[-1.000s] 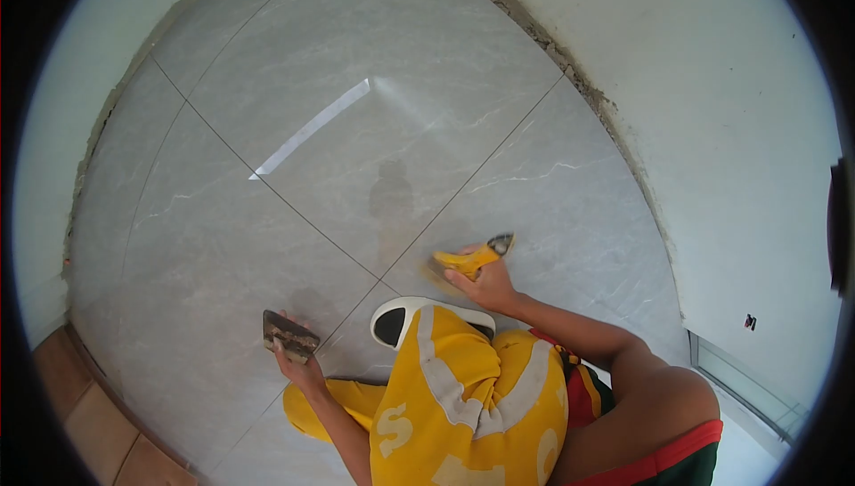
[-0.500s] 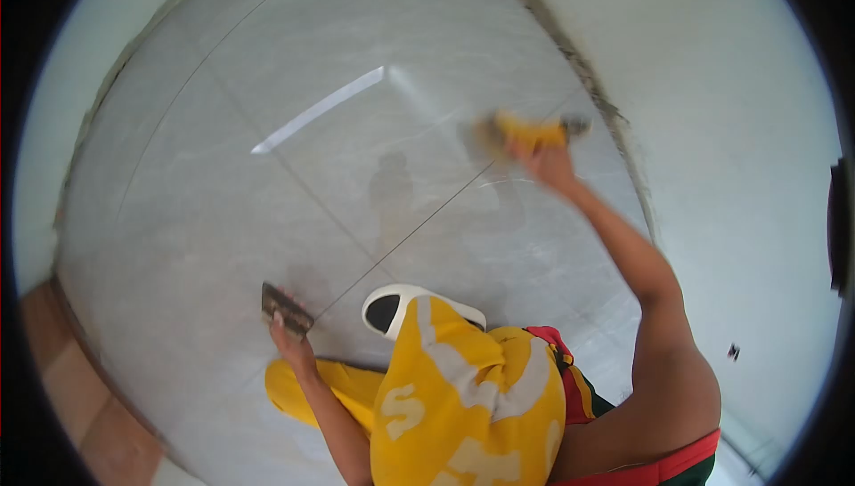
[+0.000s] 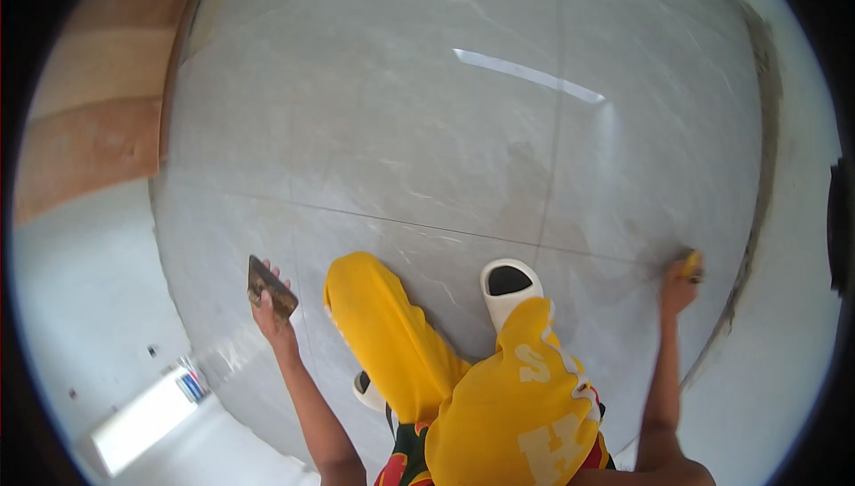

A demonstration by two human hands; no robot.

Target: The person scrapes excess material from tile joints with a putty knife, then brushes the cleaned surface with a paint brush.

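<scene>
Grey marbled floor tiles (image 3: 427,130) spread beneath you. Your left hand (image 3: 270,315) is closed around a dark flat pad (image 3: 270,285), out left of your yellow trousers (image 3: 383,335). Your right hand (image 3: 677,290) clasps a yellow tool (image 3: 692,264) low on the tiles near the wall edge, right of your white slipper (image 3: 503,306).

Float (image 3: 270,287) left of slipper (image 3: 510,290), scraper (image 3: 692,264) right.

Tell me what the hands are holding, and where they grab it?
The left hand grips a flat dark pad by its lower edge. The right hand holds a yellow tool, mostly hidden, so the grip spot cannot be told.
</scene>
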